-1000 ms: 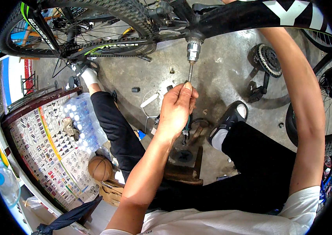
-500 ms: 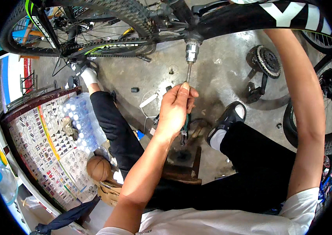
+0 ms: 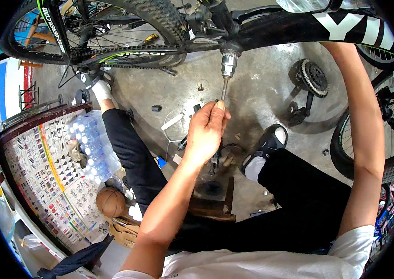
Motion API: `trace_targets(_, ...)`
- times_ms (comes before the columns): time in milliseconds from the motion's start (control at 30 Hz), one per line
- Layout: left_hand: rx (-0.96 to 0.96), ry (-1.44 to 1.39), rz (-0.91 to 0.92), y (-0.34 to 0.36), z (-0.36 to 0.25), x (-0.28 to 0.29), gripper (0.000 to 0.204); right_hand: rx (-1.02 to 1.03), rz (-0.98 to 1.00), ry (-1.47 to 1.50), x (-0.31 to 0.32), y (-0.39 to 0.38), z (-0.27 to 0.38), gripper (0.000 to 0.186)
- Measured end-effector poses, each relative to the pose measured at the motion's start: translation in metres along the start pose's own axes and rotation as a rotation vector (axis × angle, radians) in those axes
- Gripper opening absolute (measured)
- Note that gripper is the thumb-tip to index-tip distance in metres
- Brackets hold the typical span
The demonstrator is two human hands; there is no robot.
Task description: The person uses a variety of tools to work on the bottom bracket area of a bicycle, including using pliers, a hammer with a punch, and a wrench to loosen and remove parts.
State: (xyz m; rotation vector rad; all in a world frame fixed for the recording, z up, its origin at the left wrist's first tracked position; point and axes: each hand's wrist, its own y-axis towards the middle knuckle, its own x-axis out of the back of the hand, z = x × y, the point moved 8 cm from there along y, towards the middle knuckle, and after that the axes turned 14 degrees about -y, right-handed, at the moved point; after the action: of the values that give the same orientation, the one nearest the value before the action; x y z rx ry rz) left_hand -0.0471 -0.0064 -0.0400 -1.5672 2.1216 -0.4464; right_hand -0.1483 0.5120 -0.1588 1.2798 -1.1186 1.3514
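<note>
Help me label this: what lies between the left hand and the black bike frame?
The head view shows a thin metal shaft, then a silver cylindrical fitting, from left hand to frame.

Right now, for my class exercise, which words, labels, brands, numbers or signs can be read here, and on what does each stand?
Wording is left uncopied; only its places are listed.
Large white letters: black frame tube, running toward the view's edge.
Small white lettering: slanting frame bar, upper left.
Pale lettering: lower frame bar, hard to read.
Fine print: picture sheet, too small to read.
</note>
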Motion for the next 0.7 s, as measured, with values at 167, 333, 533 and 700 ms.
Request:
trace_targets(167, 0.028, -0.008, 0.001, 0.0, 0.0, -0.001, 0.04, -0.029, 0.006, -0.006, -0.018, -0.022, -0.037, 0.057)
trace_targets(333, 0.028, 0.033, 0.014, 0.001, -0.006, -0.002, 0.04, -0.037, 0.005, -0.001, -0.023, -0.005, -0.044, 0.057)
trace_targets(533, 0.073, 0.093, 0.021, -0.002, -0.007, -0.001, 0.039, -0.058, 0.024, 0.007, -0.036, -0.032, -0.083, 0.057)
trace_targets(700, 0.044, 0.057, 0.033, -0.001, -0.009, -0.004, 0.039, -0.072, 0.034, 0.017, -0.046, -0.04, -0.099, 0.058)
